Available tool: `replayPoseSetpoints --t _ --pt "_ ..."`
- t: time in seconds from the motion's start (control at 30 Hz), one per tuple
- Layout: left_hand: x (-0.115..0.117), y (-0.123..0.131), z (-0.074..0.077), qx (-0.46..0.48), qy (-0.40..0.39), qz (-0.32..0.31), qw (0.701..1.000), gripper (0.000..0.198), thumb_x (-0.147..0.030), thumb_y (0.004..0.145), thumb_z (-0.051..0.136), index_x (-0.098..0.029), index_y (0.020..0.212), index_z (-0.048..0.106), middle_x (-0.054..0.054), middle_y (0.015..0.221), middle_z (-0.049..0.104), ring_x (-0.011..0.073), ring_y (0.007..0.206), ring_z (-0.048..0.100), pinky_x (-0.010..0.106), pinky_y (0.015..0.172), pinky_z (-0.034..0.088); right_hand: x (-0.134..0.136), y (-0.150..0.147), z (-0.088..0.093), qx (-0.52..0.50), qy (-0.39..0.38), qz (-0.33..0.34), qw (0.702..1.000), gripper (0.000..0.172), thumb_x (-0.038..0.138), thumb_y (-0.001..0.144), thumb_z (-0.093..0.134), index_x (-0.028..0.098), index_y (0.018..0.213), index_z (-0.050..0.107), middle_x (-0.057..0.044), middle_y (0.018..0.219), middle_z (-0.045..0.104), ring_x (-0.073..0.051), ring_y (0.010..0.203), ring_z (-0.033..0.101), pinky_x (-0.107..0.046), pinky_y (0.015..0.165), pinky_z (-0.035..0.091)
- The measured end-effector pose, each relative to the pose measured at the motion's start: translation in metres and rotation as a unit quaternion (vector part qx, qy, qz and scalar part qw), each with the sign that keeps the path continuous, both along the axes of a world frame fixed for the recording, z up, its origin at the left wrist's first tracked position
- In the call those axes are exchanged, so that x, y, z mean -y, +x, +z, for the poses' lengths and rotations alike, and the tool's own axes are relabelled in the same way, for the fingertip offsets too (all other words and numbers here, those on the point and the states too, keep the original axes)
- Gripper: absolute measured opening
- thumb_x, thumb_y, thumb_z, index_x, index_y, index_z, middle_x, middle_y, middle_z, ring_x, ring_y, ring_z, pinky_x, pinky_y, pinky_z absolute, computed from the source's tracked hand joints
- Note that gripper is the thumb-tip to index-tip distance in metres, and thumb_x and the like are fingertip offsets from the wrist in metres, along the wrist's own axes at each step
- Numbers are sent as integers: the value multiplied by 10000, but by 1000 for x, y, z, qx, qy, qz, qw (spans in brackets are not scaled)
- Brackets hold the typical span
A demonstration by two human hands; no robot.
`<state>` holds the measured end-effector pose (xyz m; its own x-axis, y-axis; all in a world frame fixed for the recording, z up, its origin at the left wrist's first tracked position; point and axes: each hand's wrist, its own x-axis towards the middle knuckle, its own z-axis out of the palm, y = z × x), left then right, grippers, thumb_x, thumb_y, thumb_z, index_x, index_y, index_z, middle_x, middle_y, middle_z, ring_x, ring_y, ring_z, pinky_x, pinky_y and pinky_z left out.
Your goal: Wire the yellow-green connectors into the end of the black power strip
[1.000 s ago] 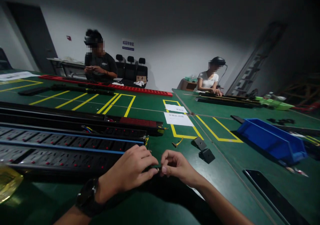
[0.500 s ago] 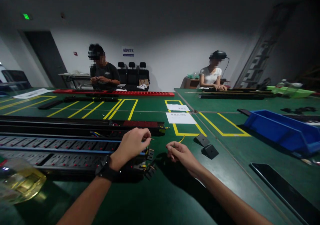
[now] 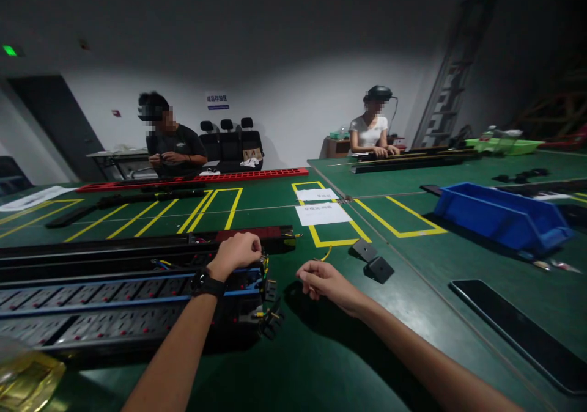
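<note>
- The left hand (image 3: 236, 252), a watch (image 3: 207, 283) on its wrist, rests curled into a fist on the near end of a long black power strip (image 3: 114, 296). Whether the fingers pinch anything is hidden.
- Loose coloured wires (image 3: 266, 268) stick out of that end, just under the fist.
- The right hand (image 3: 320, 277) hovers over the green table (image 3: 321, 351), fingers drawn together against the thumb. I cannot tell if they hold something.
- Just beyond it lie a yellow wire (image 3: 326, 254) and two black brackets (image 3: 372, 262).
- A blue bin (image 3: 499, 216) stands well to the right.
- Two other people sit at the far side.
</note>
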<state>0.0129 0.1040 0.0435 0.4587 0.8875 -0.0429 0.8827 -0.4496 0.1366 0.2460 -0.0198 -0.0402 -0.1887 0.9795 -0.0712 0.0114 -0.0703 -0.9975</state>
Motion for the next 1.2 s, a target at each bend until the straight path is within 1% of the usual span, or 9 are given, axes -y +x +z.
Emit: replayPoseSetpoints --t 0.1,0.27,0.47,0.67,0.77,0.93,1.07,1.2 --pt "0 -3 -3 28 1 3 1000 188 -310 810 639 -289 925 786 34 1018 815 255 948 750 318 780 527 1 0 2 5 -1 2 1000 530 671 780 757 188 960 634 20 707 639 -119 583 538 -264 579 393" --pt "2 -9 -14 90 -9 -4 996 200 -346 828 647 -259 933 793 51 994 817 224 927 750 286 785 526 2 0 3 18 1 12 1000 516 665 787 748 192 958 632 21 716 636 -116 579 531 -270 586 399" --pt "5 -13 -23 141 5 -2 990 244 -395 864 627 -256 956 805 53 978 815 222 923 743 291 789 521 2 1 1 26 3 20 999 495 641 796 746 193 977 638 15 727 643 -124 588 546 -275 591 414" --pt "10 -12 -24 128 29 12 991 249 -431 904 605 -282 967 794 35 981 806 226 904 730 304 746 481 2 1 0 21 1 24 1000 469 606 807 746 188 988 636 15 730 645 -122 591 549 -277 599 428" --pt "12 -12 -24 112 29 1 993 270 -438 942 568 -279 1001 778 40 995 804 230 911 727 309 754 481 1 2 -2 20 4 27 999 458 596 810 751 189 986 639 17 731 647 -121 588 555 -275 597 434" --pt "12 -14 -26 110 45 -34 992 296 -431 985 515 -260 1026 753 62 1099 787 237 995 714 309 779 491 0 2 -4 21 7 34 999 480 613 806 760 183 984 643 14 736 658 -121 595 567 -273 604 449" --pt "12 -15 -28 122 37 -25 992 226 -366 941 566 -258 980 761 42 1002 800 209 889 724 293 757 484 2 3 -2 33 5 39 999 492 624 801 758 185 991 643 10 741 662 -127 603 573 -281 614 455" --pt "14 -12 -27 117 44 -15 992 211 -337 899 593 -260 952 782 36 984 804 209 877 730 281 742 479 2 3 -1 40 9 43 998 484 619 809 750 183 994 647 6 743 666 -128 598 576 -282 605 453"
